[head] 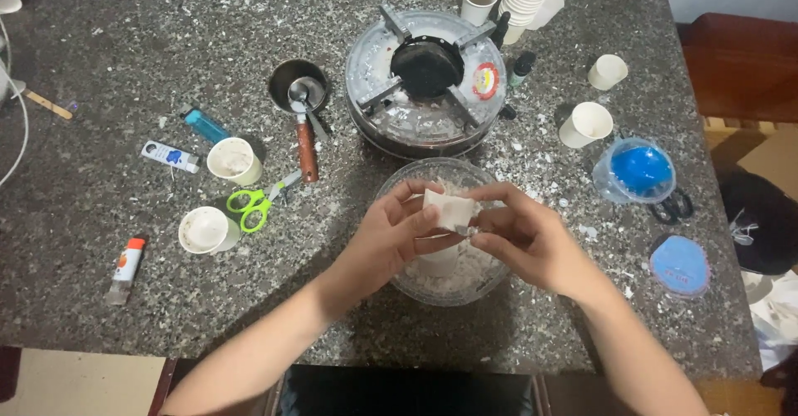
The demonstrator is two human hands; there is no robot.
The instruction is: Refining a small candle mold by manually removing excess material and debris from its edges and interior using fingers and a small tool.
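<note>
— While I look down from the head camera, the biggest thing I see is the speckled granite table (100,283), scattered with white flakes. What do you make out on it?

— At the back, a round portable stove (426,83) with a black burner. Just in front of it stands a clear glass bowl (407,175) holding white crumbly bits, and my hands are right above that bowl.

— What are they gripping?

— My left hand (391,237) and my right hand (519,233) both clasp a small white block (449,210), fingers closed on it from either side; the block sits over the bowl's middle. Below it in the bowl I see a white cup-like shape, partly hidden.

— And around them?

— To the right, a clear container with a blue lid (640,171) and a flat blue disc (679,265). To the left, a small metal pot (299,86) with a spoon inside, green-handled scissors (253,204) between two paper cups (234,160), a blue lighter (204,125), and smallest, an orange-capped tube (126,268) near the table's edge.
</note>
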